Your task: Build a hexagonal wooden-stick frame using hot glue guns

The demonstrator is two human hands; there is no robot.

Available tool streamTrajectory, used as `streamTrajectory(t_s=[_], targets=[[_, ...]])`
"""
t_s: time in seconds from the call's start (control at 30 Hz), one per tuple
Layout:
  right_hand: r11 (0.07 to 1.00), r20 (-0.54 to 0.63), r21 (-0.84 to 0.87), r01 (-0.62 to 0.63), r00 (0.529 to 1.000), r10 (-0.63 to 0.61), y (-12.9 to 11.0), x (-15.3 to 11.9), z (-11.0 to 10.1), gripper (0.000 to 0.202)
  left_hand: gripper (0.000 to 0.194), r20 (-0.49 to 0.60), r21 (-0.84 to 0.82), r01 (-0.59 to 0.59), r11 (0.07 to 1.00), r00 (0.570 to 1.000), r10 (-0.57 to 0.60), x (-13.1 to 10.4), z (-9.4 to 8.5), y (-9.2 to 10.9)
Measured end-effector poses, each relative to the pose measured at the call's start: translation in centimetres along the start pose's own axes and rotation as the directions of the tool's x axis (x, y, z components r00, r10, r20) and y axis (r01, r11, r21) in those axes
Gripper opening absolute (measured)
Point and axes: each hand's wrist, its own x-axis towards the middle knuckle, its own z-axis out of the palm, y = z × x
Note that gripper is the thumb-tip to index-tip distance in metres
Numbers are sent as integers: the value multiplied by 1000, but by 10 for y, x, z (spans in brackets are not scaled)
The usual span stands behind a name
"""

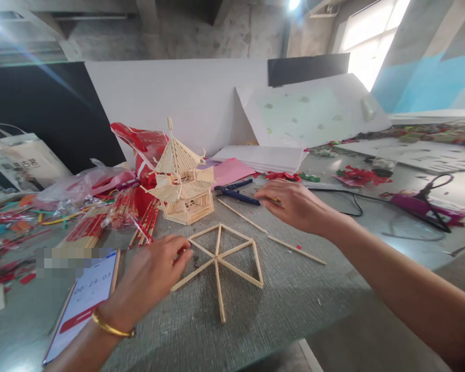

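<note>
A flat wheel-like frame of thin wooden sticks [236, 251] lies on the table, its spokes meeting in the middle and several rim sticks joined at the upper and right sides. My left hand [155, 271] is closed at its left edge, fingertips curled; whatever they hold is hidden. Beyond the frame, my right hand [294, 205] is closed on a thin yellow stick-like thing [272, 198], mostly covered by the fingers. Blue-handled pliers [238, 194] lie right beside those fingertips. Two loose wooden sticks [242, 215] rest between the frame and my right hand.
A wooden-stick pagoda model [184, 191] stands behind the frame. Stick bundles [87, 227] and plastic wrapping lie at left, near a phone [85, 302] showing a timer. A black cable [356, 196] and a purple box [430, 207] lie at right.
</note>
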Motion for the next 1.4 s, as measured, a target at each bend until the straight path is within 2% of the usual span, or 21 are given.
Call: streamTrajectory(t_s=[0.1,0.2,0.3,0.47,0.6,0.87,1.17,1.4], targets=[[996,172,28,-84,982,78,-10,9,13,23,28,-69,-53,87,995,994,-90,2,-1,-18],[992,358,72,-101,931,69,-21,13,34,22,25,-4,-10,206,979,979,-206,3,7,-25],[994,423,88,-69,906,25,-28,19,55,20,26,52,55,233,971,970,-236,3,17,-20],[996,431,86,-37,902,-4,-30,31,81,16,29,85,128,199,972,974,-210,9,30,-13],[992,419,129,11,905,-65,-26,36,92,14,29,84,134,192,972,975,-204,13,34,-15],[978,388,196,71,910,-144,-22,35,96,19,31,101,135,175,975,977,-189,16,34,-14],[977,386,202,75,910,-149,-20,36,103,21,26,85,142,212,967,971,-225,17,36,-12],[981,390,183,71,910,-139,-22,34,99,20,25,71,122,205,971,974,-215,16,36,-11]])
